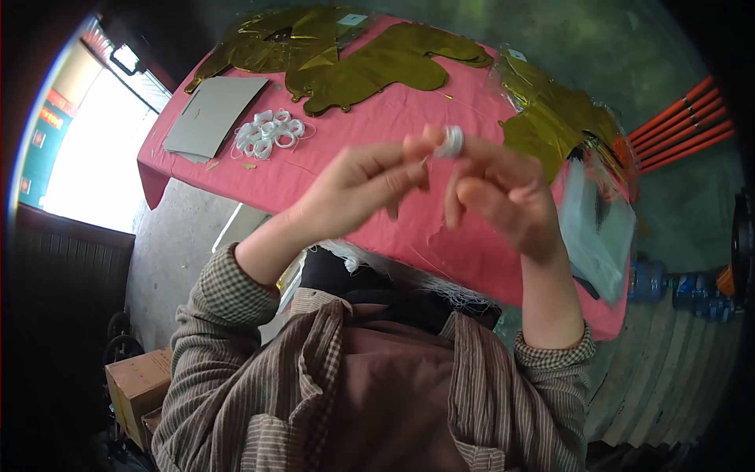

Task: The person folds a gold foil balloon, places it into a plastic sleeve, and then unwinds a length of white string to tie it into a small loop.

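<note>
A small coil of white string (pixel 451 141) is wound around a finger of my right hand (pixel 507 193), above the pink-covered table. The other fingers of that hand are curled. My left hand (pixel 366 185) comes in from the left, its fingertips touching the coil's side and its thumb and finger pinched together on the string. Slight blur hides the exact grip. Behind my left hand, a pile of small white string coils (pixel 270 134) lies on the pink tablecloth (pixel 377 220).
Flat gold foil balloons (pixel 377 67) lie along the table's far side, with more gold foil (pixel 558 110) at right. Grey card sheets (pixel 212 118) lie at left, clear plastic bags (pixel 596 228) at right. Loose white string (pixel 440 287) hangs by my lap. A cardboard box (pixel 138 385) stands lower left.
</note>
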Available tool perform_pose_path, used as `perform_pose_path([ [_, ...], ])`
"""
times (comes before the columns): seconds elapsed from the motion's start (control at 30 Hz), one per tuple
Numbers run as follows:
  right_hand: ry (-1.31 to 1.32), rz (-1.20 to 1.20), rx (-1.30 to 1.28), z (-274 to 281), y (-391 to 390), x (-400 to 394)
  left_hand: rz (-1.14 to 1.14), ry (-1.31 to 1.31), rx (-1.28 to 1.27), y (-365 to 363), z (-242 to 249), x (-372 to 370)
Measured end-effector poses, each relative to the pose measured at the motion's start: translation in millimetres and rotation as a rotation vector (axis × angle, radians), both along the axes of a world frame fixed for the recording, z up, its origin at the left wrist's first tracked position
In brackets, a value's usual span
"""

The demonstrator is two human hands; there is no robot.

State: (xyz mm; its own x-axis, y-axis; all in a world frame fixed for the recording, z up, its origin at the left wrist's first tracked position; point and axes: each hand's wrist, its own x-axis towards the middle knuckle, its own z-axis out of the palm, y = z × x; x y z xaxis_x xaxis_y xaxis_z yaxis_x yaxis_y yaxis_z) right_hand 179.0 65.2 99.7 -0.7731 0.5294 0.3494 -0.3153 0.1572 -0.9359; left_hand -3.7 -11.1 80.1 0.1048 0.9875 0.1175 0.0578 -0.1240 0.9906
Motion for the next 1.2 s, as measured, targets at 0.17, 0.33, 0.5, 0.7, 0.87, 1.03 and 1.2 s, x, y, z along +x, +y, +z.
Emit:
perform_pose_path([
  [0.17,-0.228,0.394,0.124,-7.7,12.2,8.1,-0.019,-0.252,0.2,4.4,0.4,-17.1],
  [0.33,-0.04,-0.117,0.168,-9.6,7.1,-5.1,-0.006,-0.032,0.047,-2.4,9.9,-4.3],
  [0.5,-0.117,0.226,0.02,-7.9,1.5,-1.5,0.07,-0.063,0.057,5.1,-2.7,-7.0],
  [0.7,-0.419,0.287,0.024,-14.4,11.9,7.2,0.046,-0.075,0.114,6.2,1.6,-15.5],
  [0.87,-0.061,-0.084,0.07,-19.4,8.2,-7.4,0.001,-0.015,-0.001,0.0,-6.9,-6.0],
  [1.03,-0.246,0.179,-0.045,-18.6,5.9,2.6,0.079,-0.032,0.01,11.5,-23.9,-13.5],
  [1.2,-0.361,-0.049,0.204,-36.1,14.7,-4.3,0.036,0.014,0.036,3.0,-11.2,-6.4],
])
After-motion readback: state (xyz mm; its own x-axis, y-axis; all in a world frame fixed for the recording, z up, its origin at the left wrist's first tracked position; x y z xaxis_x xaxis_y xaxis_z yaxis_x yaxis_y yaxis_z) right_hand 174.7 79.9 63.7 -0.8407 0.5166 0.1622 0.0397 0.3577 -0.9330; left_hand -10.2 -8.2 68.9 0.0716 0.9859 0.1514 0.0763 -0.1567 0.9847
